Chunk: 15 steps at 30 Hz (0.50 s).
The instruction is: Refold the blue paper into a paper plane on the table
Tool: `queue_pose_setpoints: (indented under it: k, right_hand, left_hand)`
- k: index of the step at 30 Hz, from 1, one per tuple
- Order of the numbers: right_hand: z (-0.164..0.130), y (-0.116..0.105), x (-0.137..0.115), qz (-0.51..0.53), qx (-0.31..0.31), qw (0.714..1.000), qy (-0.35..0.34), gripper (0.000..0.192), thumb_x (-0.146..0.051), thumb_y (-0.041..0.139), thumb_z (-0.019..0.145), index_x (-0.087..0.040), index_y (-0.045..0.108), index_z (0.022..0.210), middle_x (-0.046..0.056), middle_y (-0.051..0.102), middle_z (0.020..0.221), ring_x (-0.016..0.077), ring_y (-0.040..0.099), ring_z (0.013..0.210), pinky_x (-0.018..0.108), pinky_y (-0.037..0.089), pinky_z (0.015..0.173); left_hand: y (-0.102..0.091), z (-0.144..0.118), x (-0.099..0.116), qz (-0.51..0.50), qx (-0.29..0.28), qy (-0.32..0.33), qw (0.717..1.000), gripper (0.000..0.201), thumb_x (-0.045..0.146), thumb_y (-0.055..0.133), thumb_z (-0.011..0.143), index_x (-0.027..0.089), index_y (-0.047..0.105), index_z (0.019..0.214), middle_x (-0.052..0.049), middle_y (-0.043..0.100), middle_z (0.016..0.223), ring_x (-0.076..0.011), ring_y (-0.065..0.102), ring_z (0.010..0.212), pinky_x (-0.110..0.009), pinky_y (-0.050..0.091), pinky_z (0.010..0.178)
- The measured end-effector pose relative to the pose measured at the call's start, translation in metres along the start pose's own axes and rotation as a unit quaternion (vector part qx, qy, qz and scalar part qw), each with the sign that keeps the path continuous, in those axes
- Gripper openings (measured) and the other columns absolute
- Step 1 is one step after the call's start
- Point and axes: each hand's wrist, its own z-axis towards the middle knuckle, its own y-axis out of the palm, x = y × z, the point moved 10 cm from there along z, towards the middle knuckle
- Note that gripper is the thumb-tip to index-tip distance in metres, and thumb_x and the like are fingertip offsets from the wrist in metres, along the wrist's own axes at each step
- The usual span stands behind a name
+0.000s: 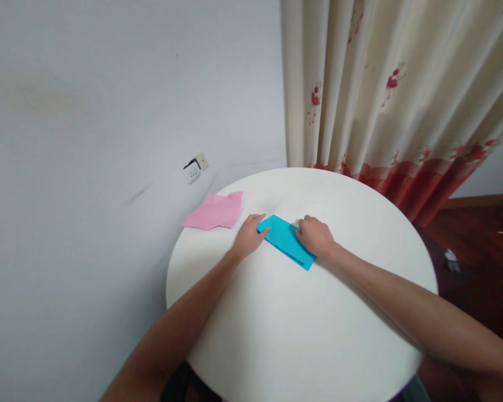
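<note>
A sheet of bright blue paper (285,239), folded into a long strip, lies at a slant on the white round table (293,329). My left hand (249,235) is at its left end, with the thumb over the paper's edge and the fingers along the far side. At the right part of the strip, my right hand (315,237) is closed with curled fingers on the paper's upper edge. A narrow slit between the folded layers shows along the near edge. Left of my hands lies a creased pink paper (216,211), touched by neither.
A pale wall (109,139) with a socket (191,172) runs close along the table's left side. Cream curtains (360,89) with red flowers hang behind the table. Dark reddish floor (478,279) shows at right, with a small whitish object (451,261) on it.
</note>
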Motion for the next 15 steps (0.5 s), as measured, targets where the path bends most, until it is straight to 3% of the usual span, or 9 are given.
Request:
queue_pose_setpoints:
  k: [3, 7, 11, 15]
  right_hand:
    - [0.002, 0.006, -0.001, 0.029, -0.026, 0.999, -0.021, 0.030, -0.033, 0.045, 0.100, -0.017, 0.070, 0.103, 0.012, 0.072, 0.104, 0.0245, 0.068, 0.089, 0.031, 0.043, 0.069]
    - [-0.001, 0.009, -0.013, 0.080, -0.034, 0.994, -0.065, 0.025, -0.034, 0.052, 0.098, -0.021, 0.073, 0.096, 0.009, 0.076, 0.094, 0.0236, 0.069, 0.085, 0.030, 0.042, 0.069]
    - [-0.007, 0.006, -0.033, 0.146, -0.016, 0.980, -0.132, 0.022, -0.035, 0.055, 0.098, -0.023, 0.074, 0.100, 0.004, 0.076, 0.090, 0.0198, 0.068, 0.081, 0.028, 0.041, 0.069]
    - [-0.016, 0.002, -0.052, 0.175, -0.002, 0.959, -0.224, 0.025, -0.039, 0.056, 0.099, -0.025, 0.073, 0.110, 0.004, 0.072, 0.099, 0.0176, 0.066, 0.087, 0.026, 0.041, 0.073]
  left_hand:
    - [0.003, -0.002, -0.008, 0.023, -0.009, -0.016, 1.000, 0.054, 0.028, 0.068, 0.088, 0.016, 0.056, 0.139, -0.013, 0.064, 0.121, -0.0271, 0.062, 0.114, -0.042, 0.048, 0.104]
    - [0.002, -0.001, -0.015, 0.020, -0.018, -0.034, 0.999, 0.051, 0.026, 0.068, 0.086, 0.016, 0.059, 0.136, -0.009, 0.068, 0.105, -0.0247, 0.065, 0.100, -0.038, 0.051, 0.095]
    - [-0.002, 0.001, -0.019, 0.011, -0.011, -0.059, 0.998, 0.051, 0.029, 0.069, 0.085, 0.017, 0.060, 0.134, -0.007, 0.069, 0.104, -0.0239, 0.066, 0.098, -0.037, 0.051, 0.093]
    - [-0.008, 0.001, -0.019, 0.002, 0.002, -0.081, 0.997, 0.047, 0.028, 0.069, 0.084, 0.018, 0.063, 0.130, -0.008, 0.071, 0.110, -0.0244, 0.066, 0.102, -0.036, 0.051, 0.095]
